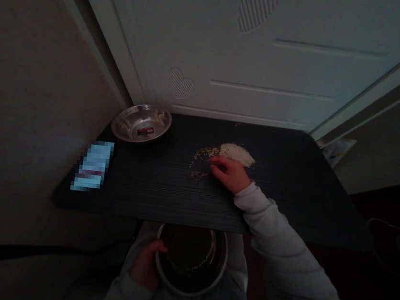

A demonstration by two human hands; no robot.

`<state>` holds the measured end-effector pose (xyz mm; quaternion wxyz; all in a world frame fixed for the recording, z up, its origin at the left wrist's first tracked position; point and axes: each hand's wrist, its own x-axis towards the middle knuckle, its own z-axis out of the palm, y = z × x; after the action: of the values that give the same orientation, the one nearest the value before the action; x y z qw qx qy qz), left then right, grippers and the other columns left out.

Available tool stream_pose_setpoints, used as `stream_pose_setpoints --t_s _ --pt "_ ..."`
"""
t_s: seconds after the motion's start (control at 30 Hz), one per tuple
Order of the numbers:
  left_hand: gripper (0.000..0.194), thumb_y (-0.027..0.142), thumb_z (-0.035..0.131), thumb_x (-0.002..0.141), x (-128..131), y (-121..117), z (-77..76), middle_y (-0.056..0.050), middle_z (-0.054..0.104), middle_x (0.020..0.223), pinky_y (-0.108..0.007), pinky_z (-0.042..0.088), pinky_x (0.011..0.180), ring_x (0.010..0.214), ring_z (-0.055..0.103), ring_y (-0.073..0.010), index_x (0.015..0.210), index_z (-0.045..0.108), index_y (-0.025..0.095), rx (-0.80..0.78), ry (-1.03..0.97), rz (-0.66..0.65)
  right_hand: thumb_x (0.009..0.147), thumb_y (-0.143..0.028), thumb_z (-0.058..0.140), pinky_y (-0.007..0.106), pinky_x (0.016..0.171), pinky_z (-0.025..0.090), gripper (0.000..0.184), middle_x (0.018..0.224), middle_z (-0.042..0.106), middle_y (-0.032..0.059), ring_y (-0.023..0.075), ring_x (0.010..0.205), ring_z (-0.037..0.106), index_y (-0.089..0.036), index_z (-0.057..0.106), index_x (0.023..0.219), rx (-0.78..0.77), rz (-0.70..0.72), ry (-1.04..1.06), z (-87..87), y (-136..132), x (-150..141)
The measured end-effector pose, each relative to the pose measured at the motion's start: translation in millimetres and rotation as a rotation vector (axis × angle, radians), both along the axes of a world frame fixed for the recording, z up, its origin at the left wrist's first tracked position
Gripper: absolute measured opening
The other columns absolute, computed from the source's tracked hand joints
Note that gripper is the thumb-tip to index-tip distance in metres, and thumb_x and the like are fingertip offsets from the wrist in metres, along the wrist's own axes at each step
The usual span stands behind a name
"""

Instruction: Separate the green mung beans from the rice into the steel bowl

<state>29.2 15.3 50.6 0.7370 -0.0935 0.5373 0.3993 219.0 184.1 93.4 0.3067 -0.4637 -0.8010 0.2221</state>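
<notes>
The whole view is dim and low in contrast, the lower corners sinking to near black. A broad white panelled door [249, 100] gives back a soft grey light, and faint glints sit on the shallow round stainless-steel bowl [140, 118]. The bright pale-blue rectangle [94, 159] is pixelated into coarse blocks. Inside the round pale-rimmed bowl [193, 294], shadow probably swallows most detail. Wide-angle stretch slants the outer lines.
</notes>
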Motion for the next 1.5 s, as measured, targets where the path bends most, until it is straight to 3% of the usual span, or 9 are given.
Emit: stream_pose_setpoints --t_s 0.4,1.1,1.5 --pt "0.021 0.005 0.045 0.051 1.0 -0.7 0.4 -0.005 0.064 0.049 -0.033 0.046 0.063 0.068 0.061 -0.0233 0.053 0.063 0.016 -0.012 0.022 0.008 0.072 -0.023 0.045 0.02 0.051 0.036 0.024 0.066 0.059 0.0002 0.0076 0.048 0.044 -0.016 0.057 0.09 0.028 -0.02 -0.016 -1.8 -1.3 -0.8" --pt "0.022 0.004 0.045 0.049 1.3 -0.3 1.6 -0.006 0.065 0.052 -0.033 0.046 0.063 0.071 0.06 -0.0243 0.055 0.063 0.014 0.012 -0.035 0.018 0.071 -0.022 0.046 0.019 0.051 0.036 0.022 0.068 0.059 0.0003 0.0072 0.048 0.045 -0.016 0.058 0.088 0.026 0.072 -0.036 4.5 -7.1 -4.7" --pt "0.02 0.004 0.045 0.049 0.9 -2.2 -2.4 -0.005 0.065 0.053 -0.032 0.047 0.062 0.066 0.06 -0.0224 0.052 0.063 0.012 0.049 -0.003 0.024 0.07 -0.02 0.046 0.018 0.05 0.034 0.021 0.066 0.058 -0.0008 0.0059 0.048 0.043 -0.015 0.058 0.086 -0.04 0.112 0.007 7.0 -8.7 -2.4"
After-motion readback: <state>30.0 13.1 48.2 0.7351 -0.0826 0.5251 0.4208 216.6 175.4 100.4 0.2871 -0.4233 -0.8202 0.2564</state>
